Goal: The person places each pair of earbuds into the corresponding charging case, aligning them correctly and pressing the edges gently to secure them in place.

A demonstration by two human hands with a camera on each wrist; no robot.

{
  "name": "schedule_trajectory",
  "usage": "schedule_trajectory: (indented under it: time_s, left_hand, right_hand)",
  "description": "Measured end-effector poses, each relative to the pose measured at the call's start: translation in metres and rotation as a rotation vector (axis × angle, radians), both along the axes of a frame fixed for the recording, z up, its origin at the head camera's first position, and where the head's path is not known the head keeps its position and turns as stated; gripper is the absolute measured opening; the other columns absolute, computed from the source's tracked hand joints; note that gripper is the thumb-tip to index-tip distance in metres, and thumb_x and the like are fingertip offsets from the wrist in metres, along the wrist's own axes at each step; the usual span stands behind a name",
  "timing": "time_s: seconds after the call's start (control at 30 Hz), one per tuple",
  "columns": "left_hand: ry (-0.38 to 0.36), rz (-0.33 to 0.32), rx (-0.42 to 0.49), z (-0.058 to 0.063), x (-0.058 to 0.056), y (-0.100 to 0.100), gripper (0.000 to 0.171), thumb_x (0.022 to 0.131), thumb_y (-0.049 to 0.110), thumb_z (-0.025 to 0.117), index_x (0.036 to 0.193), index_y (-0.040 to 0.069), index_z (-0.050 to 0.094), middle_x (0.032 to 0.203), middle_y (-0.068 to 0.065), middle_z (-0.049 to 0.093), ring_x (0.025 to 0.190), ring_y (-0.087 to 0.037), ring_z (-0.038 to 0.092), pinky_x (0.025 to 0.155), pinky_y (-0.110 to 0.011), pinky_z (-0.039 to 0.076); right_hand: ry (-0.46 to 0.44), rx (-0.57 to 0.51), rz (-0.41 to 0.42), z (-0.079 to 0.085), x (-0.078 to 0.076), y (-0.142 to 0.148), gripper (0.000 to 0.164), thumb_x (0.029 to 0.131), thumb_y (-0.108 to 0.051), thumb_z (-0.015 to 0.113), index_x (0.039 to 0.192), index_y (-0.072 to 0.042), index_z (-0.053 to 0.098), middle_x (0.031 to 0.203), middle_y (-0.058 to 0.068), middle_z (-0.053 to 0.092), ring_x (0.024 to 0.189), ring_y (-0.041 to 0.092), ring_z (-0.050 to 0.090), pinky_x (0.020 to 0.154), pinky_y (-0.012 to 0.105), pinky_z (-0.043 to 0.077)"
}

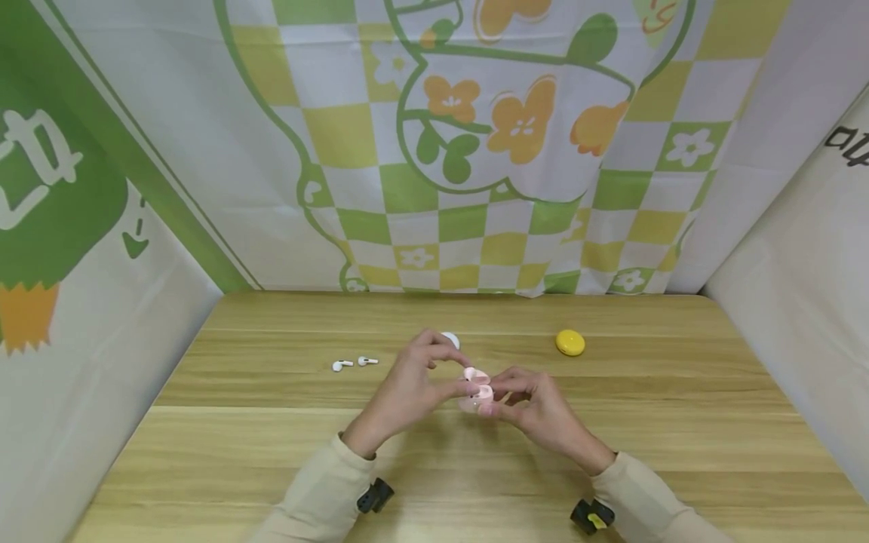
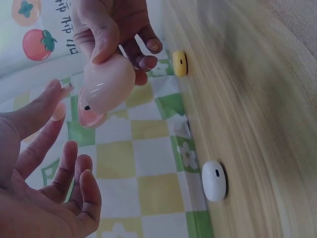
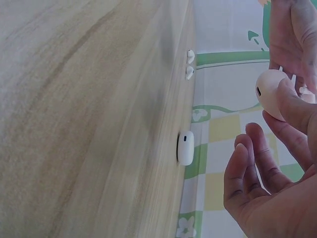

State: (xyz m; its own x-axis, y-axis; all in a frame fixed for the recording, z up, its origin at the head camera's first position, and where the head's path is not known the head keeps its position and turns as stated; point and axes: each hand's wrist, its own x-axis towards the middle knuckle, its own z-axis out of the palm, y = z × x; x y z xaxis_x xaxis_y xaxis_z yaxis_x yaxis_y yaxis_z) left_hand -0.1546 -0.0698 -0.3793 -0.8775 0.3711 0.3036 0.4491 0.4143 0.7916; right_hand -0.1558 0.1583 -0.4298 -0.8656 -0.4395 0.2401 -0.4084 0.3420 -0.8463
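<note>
My right hand (image 1: 545, 413) grips a glossy pink earbud case (image 2: 111, 84) above the table, thumb on one side and fingers on the other. The case's lid (image 1: 477, 375) stands raised. Close beside the case, my left hand (image 1: 410, 381) pinches a small pale earbud (image 2: 67, 90) between thumb and forefinger; the other fingers are loosely bent. In the left wrist view the earbud is apart from the case. The inside of the case is mostly hidden by the fingers.
On the wooden table (image 1: 258, 445), two white earbuds (image 1: 342, 365) lie at the left. A white rounded case (image 2: 214, 181) sits behind my left hand, partly covered in the head view. A yellow rounded case (image 1: 570, 342) lies at the back right. A patterned cloth (image 1: 468, 226) hangs behind.
</note>
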Motion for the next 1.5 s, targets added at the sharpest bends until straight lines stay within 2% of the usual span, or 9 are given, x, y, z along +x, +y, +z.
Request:
schedule_trajectory:
  time_s: [0.53, 0.83, 1.37, 1.5]
  left_hand:
    - [0.027, -0.032, -0.016, -0.0023, 0.0014, 0.0059, 0.019, 0.082, 0.019, 0.087, 0.098, 0.014, 0.078, 0.101, 0.004, 0.055, 0.101, -0.023, 0.053, 0.089, -0.045, 0.044]
    - [0.035, -0.035, -0.028, -0.0041, 0.0012, 0.0069, 0.018, 0.083, 0.019, 0.086, 0.097, 0.011, 0.078, 0.101, 0.004, 0.055, 0.097, -0.016, 0.051, 0.085, -0.036, 0.045]
    - [0.047, -0.06, -0.04, -0.0032, 0.0031, 0.0067, 0.017, 0.087, 0.02, 0.083, 0.101, 0.011, 0.079, 0.104, 0.002, 0.056, 0.099, -0.019, 0.052, 0.087, -0.037, 0.045]
    - [0.032, -0.037, -0.043, -0.0032, 0.0017, 0.0058, 0.017, 0.089, 0.022, 0.081, 0.103, 0.013, 0.079, 0.104, 0.002, 0.056, 0.099, -0.016, 0.052, 0.087, -0.038, 0.046]
  right_hand:
    - [-0.009, -0.015, 0.011, 0.0004, 0.0013, -0.0006, 0.022, 0.086, -0.016, 0.083, 0.106, -0.007, 0.08, 0.101, 0.002, 0.071, 0.088, 0.015, 0.065, 0.074, 0.031, 0.057]
    - [-0.015, -0.022, 0.016, -0.0004, 0.0014, -0.0004, 0.024, 0.086, -0.017, 0.082, 0.107, -0.007, 0.08, 0.102, 0.003, 0.071, 0.089, 0.016, 0.064, 0.074, 0.032, 0.057]
    - [-0.025, -0.011, 0.01, -0.0003, 0.0014, -0.0014, 0.023, 0.086, -0.016, 0.083, 0.108, -0.007, 0.08, 0.102, 0.002, 0.071, 0.09, 0.019, 0.065, 0.075, 0.032, 0.057]
    - [-0.027, -0.014, 0.008, -0.001, 0.0009, -0.0016, 0.023, 0.086, -0.014, 0.083, 0.108, -0.006, 0.079, 0.101, 0.003, 0.071, 0.089, 0.018, 0.064, 0.075, 0.032, 0.057]
